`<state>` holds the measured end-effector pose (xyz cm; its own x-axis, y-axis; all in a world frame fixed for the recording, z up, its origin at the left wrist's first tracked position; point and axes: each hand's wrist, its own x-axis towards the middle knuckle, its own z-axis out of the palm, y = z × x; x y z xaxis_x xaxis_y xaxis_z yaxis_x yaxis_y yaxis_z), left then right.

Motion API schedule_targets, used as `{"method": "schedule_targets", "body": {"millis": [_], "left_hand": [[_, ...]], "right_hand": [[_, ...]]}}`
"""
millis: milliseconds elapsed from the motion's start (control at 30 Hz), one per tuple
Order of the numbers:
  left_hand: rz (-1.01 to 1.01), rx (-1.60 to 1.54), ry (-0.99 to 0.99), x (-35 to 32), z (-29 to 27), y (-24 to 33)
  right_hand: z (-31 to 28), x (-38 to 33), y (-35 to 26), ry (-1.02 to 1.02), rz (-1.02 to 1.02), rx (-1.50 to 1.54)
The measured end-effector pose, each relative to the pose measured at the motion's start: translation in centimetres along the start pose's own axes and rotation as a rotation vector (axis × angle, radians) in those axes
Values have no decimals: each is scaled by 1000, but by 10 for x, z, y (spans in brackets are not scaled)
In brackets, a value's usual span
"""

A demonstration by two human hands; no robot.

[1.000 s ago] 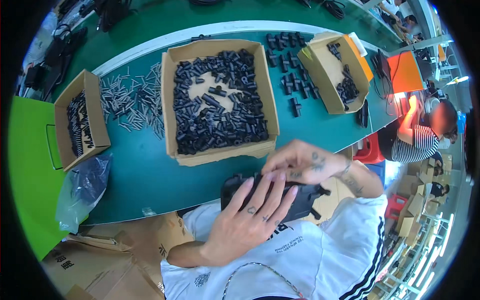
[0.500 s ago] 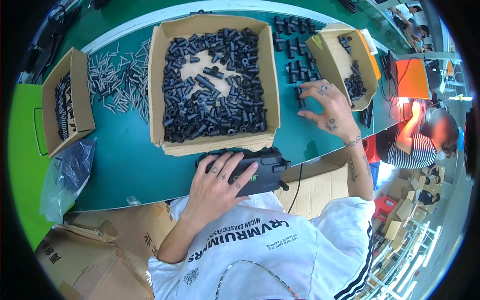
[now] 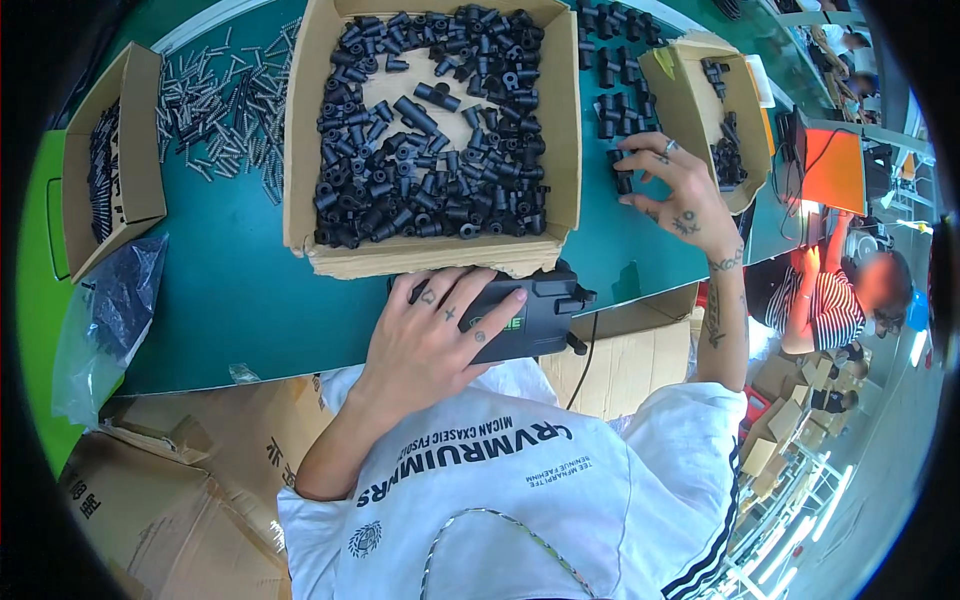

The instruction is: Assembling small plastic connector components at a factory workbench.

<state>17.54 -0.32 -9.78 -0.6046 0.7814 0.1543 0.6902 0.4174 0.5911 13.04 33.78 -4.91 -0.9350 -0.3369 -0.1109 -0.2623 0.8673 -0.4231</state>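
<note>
My left hand (image 3: 425, 335) lies with spread fingers across a black plastic case (image 3: 540, 318) at the table's front edge. The fingertips reach the case's far side, and the thumb rests on its top. At the right, my right hand (image 3: 685, 190) bends its thumb and fingers around a short black fitting (image 3: 622, 175) on the green table, their tips at its two ends. Behind that fitting stand several black T-shaped fittings (image 3: 620, 113) in rows. A large open cardboard box (image 3: 298, 150), full of loose black fittings (image 3: 400, 205), is just beyond the case.
A smaller cardboard box (image 3: 690, 95) with some fittings stands beside my right hand. Loose metal screws (image 3: 225, 110) are strewn left of the large box. Farther left are another cardboard box (image 3: 140, 195) and a clear plastic bag (image 3: 105, 350). A co-worker in stripes (image 3: 840, 305) sits to the right.
The whole view has shifted, so the table sits higher in the picture. My right hand's fingers have come slightly closer together around the fitting. My left hand stays on the case.
</note>
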Motion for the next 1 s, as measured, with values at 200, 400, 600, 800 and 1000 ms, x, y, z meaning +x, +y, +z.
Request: {"method": "schedule_targets", "body": {"millis": [200, 400, 600, 800, 1000], "left_hand": [[-4, -16, 56, 3, 8, -2], [-11, -55, 65, 4, 7, -7], [-26, -66, 29, 2, 5, -6], [-11, -65, 47, -1, 10, -6], [-31, -31, 30, -3, 13, -5]], "right_hand": [[-1, -18, -8, 140, -47, 134], [15, -60, -47, 210, -267, 334], [37, -83, -76, 197, -245, 295], [46, -85, -78, 171, -195, 223], [54, -88, -76, 211, -166, 231]]}}
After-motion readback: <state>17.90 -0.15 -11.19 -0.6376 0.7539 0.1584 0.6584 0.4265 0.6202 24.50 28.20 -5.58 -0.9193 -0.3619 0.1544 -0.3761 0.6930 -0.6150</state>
